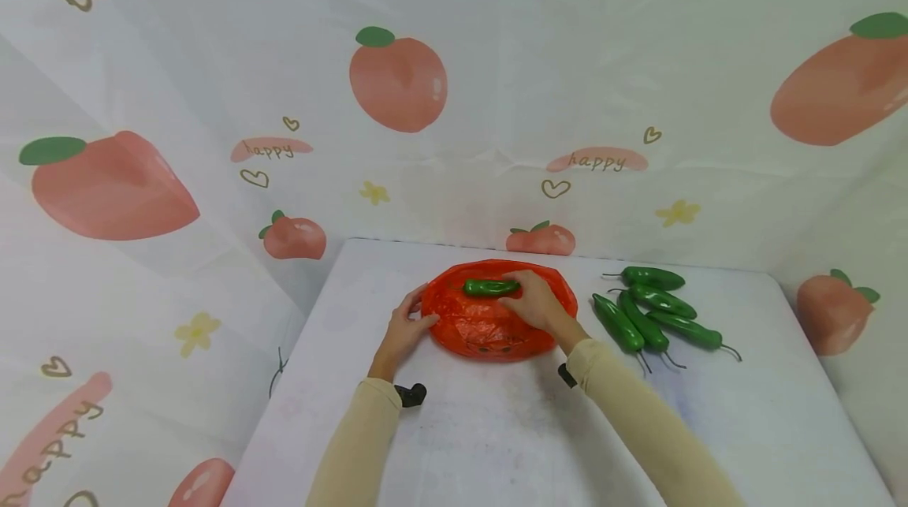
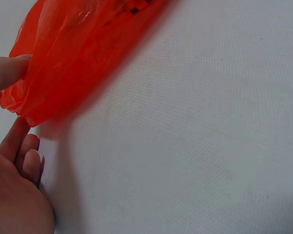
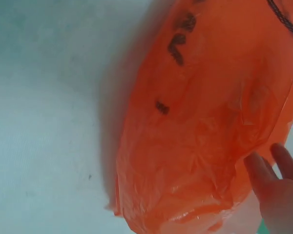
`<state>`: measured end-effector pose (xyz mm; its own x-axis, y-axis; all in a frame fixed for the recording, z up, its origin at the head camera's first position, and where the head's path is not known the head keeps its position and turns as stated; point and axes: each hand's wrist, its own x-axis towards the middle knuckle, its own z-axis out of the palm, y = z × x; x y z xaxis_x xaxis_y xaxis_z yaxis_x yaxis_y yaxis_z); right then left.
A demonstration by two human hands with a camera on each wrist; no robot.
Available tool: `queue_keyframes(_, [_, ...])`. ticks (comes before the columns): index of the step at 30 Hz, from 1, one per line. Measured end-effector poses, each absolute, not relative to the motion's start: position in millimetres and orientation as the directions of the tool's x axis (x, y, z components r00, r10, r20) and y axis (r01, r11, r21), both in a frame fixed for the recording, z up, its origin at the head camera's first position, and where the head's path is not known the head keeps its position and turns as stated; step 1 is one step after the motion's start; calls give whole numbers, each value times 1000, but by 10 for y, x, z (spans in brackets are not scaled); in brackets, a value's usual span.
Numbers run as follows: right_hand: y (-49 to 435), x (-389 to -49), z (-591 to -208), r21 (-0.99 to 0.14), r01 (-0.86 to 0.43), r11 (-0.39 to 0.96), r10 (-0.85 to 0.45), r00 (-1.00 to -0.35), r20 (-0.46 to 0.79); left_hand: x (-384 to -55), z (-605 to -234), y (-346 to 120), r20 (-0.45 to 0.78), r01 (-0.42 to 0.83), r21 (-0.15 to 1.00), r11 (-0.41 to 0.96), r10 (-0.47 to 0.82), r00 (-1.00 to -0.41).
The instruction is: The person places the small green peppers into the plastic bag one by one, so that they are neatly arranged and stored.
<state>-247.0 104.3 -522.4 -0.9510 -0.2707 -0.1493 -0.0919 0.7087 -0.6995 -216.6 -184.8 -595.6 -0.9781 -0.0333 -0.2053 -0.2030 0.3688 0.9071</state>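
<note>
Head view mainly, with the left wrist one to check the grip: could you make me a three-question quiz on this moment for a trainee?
1. Count: how many green peppers lie on the table to the right of the red bag?
2. True or false: the left hand holds a pepper.
3. Multiple choice: where are the fingers of the right hand?
A) among the group of peppers on the table
B) at one end of the single pepper seen against the bag
C) at the table's far edge

Key:
1. Five.
2. False; it pinches the edge of the red bag.
3. B.
</note>
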Motion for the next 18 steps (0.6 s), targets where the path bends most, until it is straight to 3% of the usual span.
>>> queue_keyframes(9, [1033, -2347, -5176, -460, -323, 827, -345, -938, 37, -2145, -5950, -1840, -196, -190, 908, 373, -24, -980])
queue_keyframes(18, [1052, -2255, -5171, -236, -351, 906, -336, -936, 103, -2152, -5942, -1852, -194, -188, 909, 372, -23, -981])
